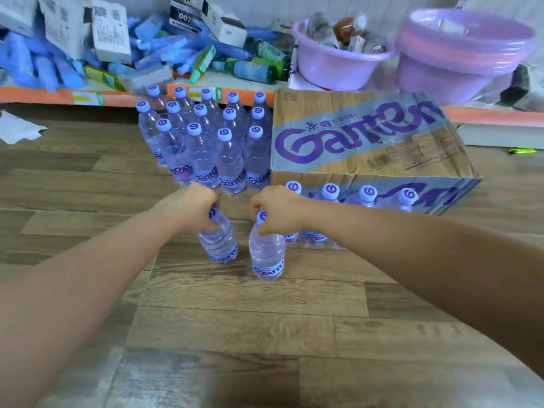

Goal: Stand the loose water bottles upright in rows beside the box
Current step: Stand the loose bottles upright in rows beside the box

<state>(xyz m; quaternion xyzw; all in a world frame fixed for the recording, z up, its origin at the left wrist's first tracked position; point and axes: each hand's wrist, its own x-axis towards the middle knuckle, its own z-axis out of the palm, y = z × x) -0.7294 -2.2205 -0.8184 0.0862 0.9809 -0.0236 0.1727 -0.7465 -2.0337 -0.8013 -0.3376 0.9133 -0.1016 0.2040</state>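
Observation:
My left hand (191, 209) grips the neck of a clear water bottle (219, 245) with a purple cap, held upright over the wooden floor. Just to its right, my right hand (278, 209) grips the neck of a second upright bottle (267, 256). Beyond them, several bottles (206, 142) stand upright in rows to the left of the cardboard Ganten box (362, 136). Several more bottles (347, 198) stand in front of the box, partly hidden behind my right hand and arm.
A low orange-edged shelf (44, 95) at the back holds blue packages, white cartons and green bottles. Two purple basins (338, 60) sit on it behind the box. A white paper scrap (17, 128) lies at the left and a green lighter (522, 150) at the right.

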